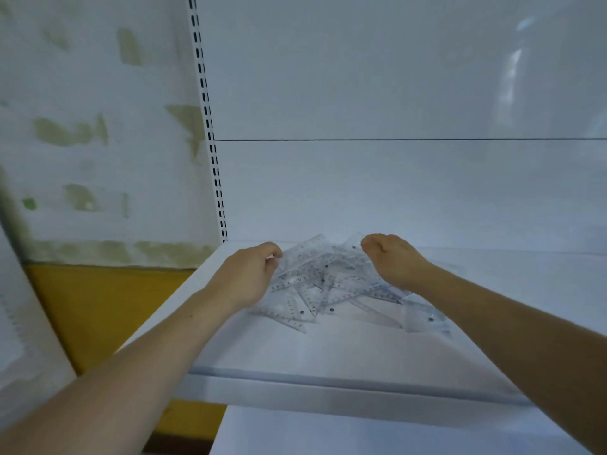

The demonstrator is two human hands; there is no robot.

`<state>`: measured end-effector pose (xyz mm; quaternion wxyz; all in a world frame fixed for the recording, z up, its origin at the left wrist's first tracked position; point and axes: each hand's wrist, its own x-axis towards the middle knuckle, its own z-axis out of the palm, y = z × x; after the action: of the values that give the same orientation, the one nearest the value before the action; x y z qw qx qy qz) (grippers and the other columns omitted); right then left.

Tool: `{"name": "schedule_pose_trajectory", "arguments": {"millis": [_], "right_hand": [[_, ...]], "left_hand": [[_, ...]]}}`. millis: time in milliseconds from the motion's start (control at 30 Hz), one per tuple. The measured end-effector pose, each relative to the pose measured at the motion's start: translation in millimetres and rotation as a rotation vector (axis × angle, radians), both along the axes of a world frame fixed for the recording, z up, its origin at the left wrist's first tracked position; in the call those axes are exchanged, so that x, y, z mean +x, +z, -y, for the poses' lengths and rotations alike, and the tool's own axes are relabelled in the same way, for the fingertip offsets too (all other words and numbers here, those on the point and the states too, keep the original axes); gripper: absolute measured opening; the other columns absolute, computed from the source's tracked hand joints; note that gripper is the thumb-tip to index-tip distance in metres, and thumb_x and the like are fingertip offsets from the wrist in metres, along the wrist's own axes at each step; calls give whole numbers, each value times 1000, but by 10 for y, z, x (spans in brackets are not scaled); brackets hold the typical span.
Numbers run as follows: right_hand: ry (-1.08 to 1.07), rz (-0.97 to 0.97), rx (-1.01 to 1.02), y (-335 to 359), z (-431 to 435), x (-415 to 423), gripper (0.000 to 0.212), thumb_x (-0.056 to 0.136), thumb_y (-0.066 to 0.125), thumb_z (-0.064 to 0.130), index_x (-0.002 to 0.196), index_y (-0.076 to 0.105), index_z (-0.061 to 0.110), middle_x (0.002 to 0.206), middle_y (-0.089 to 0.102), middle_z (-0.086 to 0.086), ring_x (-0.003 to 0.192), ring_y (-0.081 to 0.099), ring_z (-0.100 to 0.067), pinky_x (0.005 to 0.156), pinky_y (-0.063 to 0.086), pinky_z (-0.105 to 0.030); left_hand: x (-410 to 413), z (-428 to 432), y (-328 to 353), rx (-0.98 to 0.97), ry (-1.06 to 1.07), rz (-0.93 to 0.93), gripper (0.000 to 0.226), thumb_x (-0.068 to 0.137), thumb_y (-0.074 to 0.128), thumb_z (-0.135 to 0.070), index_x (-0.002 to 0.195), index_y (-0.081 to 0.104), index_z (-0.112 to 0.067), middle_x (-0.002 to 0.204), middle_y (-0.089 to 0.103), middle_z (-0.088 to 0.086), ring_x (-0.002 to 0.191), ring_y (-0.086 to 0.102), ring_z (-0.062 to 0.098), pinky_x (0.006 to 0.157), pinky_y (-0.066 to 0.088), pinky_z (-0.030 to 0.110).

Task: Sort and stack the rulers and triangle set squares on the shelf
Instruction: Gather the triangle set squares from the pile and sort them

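leftward, the left hand [249,274] curls its fingers at the left edge of the pile of clear rulers and set squares [328,287] on the white shelf [328,356]; the right hand [394,261] curls over the pile's right rear; whether either grips a piece is unclear

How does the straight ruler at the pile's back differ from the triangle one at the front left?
The straight ruler is a narrow strip; the triangle set square is three-sided. The ruler lies at the back of the pile; the set square at its front left. Both are clear plastic with printed scales.
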<state>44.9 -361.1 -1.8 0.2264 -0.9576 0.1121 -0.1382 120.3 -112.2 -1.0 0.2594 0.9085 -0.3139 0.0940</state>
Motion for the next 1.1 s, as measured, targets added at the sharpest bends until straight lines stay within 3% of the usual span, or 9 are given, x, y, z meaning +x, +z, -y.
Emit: {"name": "schedule_pose_trajectory", "arguments": {"millis": [67,100,200,367,467,633,833,1000,1100], "right_hand": [[-65,-38,28,31,1,-116,54,98,30,51,136,43,15,131,44,-12,120,44,-28,99,35,-35],[-93,-48,15,44,4,-185,62,97,33,53,143,33,11,137,37,-13,122,42,-28,98,33,-33],[-138,-31,-85,51,72,-450,64,97,38,49,146,22,10,134,33,-13,118,43,-26,88,31,-27],[-285,-21,-111,-33,193,-1062,70,98,44,40,151,9,12,139,30,-10,121,43,-25,96,33,-28],[-390,0,-91,-87,239,-1487,69,97,48,32,151,11,12,134,35,-9,115,47,-24,92,34,-26],[-555,70,-115,-133,424,-2224,59,96,49,30,145,21,13,120,48,-7,89,44,-16,79,35,-26],[-697,182,-111,-83,804,-3308,62,94,54,32,147,23,19,124,48,-3,90,45,-12,81,35,-26],[-788,180,-175,3,1213,-4476,62,93,55,40,147,29,22,126,47,-1,91,45,-11,79,35,-22],[-836,200,-172,-3,1475,-5116,61,94,53,40,147,30,22,130,47,1,106,51,-15,85,40,-23]], "left_hand": [[-10,86,27,17,-12,-3,31,100,37,-28,122,55,-19,116,64,4,99,60,23,86,45,30],[-13,133,44,28,-31,-22,34,99,37,-31,125,54,-18,120,62,4,104,58,23,87,43,29],[-75,317,132,76,-147,-115,41,93,49,-40,130,47,-22,114,59,6,106,56,24,80,39,28],[-286,680,186,148,-328,-44,48,93,48,-25,139,38,-15,109,52,3,94,52,19,78,41,28],[-508,923,162,131,-428,-27,52,93,48,-25,142,32,-16,106,51,1,91,50,17,72,39,27],[-981,1355,128,93,-566,-3,44,91,52,-29,133,43,-18,100,54,-3,89,50,16,74,35,26],[-1833,2060,95,108,-739,47,51,93,49,-39,141,36,-30,111,57,4,100,54,23,81,38,28],[-2857,2813,52,134,-801,37,53,92,46,-24,143,32,-20,127,52,6,112,50,24,92,38,28],[-3443,3272,23,113,-820,24,48,92,46,-22,138,39,-15,128,54,4,113,51,23,90,38,27]]}}
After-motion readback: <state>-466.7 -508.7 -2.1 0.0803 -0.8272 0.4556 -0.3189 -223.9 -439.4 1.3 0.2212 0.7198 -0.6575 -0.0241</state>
